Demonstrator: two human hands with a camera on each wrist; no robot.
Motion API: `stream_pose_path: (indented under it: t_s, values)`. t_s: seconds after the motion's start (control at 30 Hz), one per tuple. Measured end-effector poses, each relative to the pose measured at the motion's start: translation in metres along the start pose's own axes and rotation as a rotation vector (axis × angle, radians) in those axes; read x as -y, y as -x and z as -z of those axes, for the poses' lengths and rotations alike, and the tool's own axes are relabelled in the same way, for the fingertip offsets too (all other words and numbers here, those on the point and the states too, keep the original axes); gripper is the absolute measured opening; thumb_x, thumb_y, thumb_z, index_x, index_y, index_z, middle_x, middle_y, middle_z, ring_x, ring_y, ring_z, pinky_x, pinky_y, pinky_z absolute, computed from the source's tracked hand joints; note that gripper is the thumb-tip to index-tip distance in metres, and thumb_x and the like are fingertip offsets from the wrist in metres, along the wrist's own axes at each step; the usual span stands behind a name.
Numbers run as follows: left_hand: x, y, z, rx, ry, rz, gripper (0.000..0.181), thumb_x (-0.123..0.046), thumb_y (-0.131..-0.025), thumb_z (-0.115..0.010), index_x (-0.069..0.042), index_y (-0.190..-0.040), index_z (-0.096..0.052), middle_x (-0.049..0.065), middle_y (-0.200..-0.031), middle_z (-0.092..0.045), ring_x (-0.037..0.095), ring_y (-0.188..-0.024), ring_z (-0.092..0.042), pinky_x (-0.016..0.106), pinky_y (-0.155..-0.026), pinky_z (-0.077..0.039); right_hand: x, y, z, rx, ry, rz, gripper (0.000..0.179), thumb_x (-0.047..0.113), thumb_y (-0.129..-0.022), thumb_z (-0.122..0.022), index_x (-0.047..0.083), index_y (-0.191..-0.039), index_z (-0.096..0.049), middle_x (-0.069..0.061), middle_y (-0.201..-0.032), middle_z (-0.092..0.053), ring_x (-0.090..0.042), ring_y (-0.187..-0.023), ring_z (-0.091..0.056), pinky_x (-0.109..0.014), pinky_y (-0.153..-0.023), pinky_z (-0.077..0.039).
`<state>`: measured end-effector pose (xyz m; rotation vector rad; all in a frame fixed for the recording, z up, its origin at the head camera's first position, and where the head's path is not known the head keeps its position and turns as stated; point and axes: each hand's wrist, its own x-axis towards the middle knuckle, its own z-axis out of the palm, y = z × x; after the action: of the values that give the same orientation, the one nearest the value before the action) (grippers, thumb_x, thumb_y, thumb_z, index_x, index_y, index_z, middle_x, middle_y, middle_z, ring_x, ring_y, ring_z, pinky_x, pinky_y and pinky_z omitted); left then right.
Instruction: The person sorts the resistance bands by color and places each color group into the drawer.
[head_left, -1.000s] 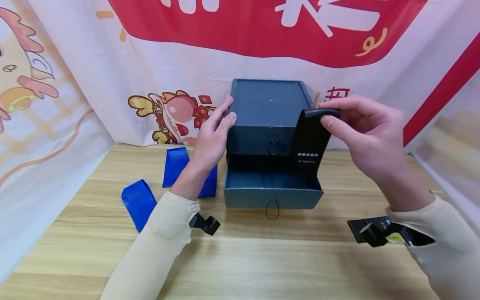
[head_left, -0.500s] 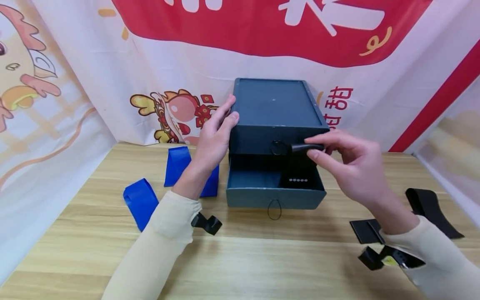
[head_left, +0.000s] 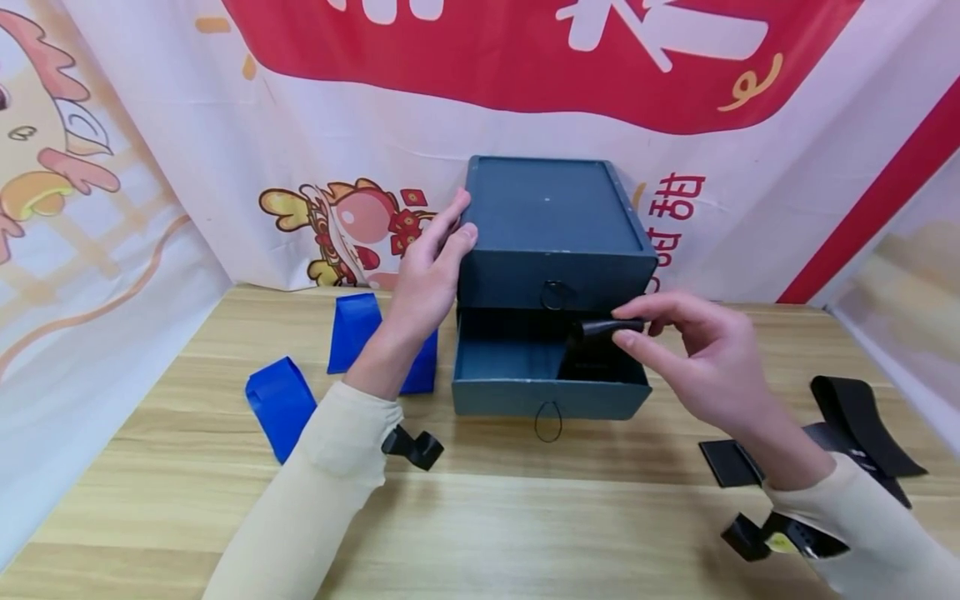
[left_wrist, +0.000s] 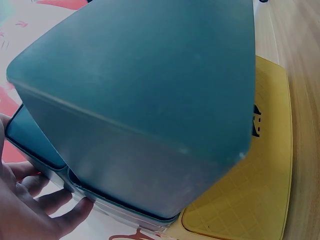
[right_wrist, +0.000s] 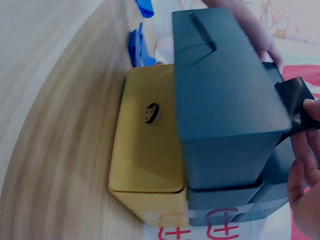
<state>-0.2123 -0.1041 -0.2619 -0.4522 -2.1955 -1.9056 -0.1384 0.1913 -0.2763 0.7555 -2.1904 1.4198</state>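
Observation:
A dark teal drawer box (head_left: 555,204) stands against the back cloth, its lower teal drawer (head_left: 510,398) pulled out. My left hand (head_left: 427,287) rests against the box's left side, fingers extended along it. Between thumb and fingers, my right hand (head_left: 708,358) pinches the top of a folded black resistance band (head_left: 592,358). The band hangs inside the drawer's right end, its lower part hidden by the drawer front. In the right wrist view the same black band (right_wrist: 296,97) shows beside the drawer.
Under the teal drawers is a yellow drawer (right_wrist: 150,140), shut. Blue bands (head_left: 281,408) lie left on the wooden table, partly behind my left forearm. Several black flat pieces (head_left: 866,425) lie right, around my right wrist. A printed cloth (head_left: 360,125) closes off the back.
My right hand has lowered the black band from above the box's right front down into the open drawer. My left hand has stayed against the box.

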Motion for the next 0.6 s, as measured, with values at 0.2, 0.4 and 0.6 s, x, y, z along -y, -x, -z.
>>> stream_pose_path:
  t_s: [0.2, 0.4, 0.6]
  values:
    - [0.000, 0.000, 0.000, 0.000, -0.015, 0.001, 0.055, -0.036, -0.114, -0.046, -0.023, -0.166, -0.037, -0.016, -0.173, -0.034, 0.004, -0.160, -0.030, 0.032, -0.132, -0.031, -0.017, -0.001, -0.003, 0.052, 0.077, -0.002, 0.030, -0.010, -0.088, -0.079, 0.007, -0.113, -0.081, 0.010, -0.104, -0.076, -0.013, -0.090, -0.059, -0.021, -0.080, -0.048]
    - [-0.001, 0.001, 0.000, -0.003, -0.013, -0.003, 0.055, -0.036, -0.114, -0.046, -0.024, -0.167, -0.037, -0.016, -0.173, -0.034, 0.004, -0.160, -0.030, 0.032, -0.131, -0.032, -0.030, -0.004, -0.002, 0.095, 0.176, -0.028, 0.027, 0.001, -0.089, -0.082, 0.013, -0.113, -0.082, 0.006, -0.105, -0.077, -0.010, -0.093, -0.057, -0.023, -0.079, -0.043]
    - [-0.001, 0.001, 0.001, -0.001, -0.011, -0.001, 0.055, -0.036, -0.114, -0.046, -0.023, -0.167, -0.037, -0.016, -0.173, -0.034, 0.004, -0.160, -0.030, 0.032, -0.131, -0.032, -0.035, -0.005, 0.000, 0.127, 0.262, -0.019, 0.030, 0.008, -0.087, -0.087, 0.018, -0.116, -0.083, 0.003, -0.106, -0.075, -0.009, -0.095, -0.054, -0.023, -0.079, -0.040]
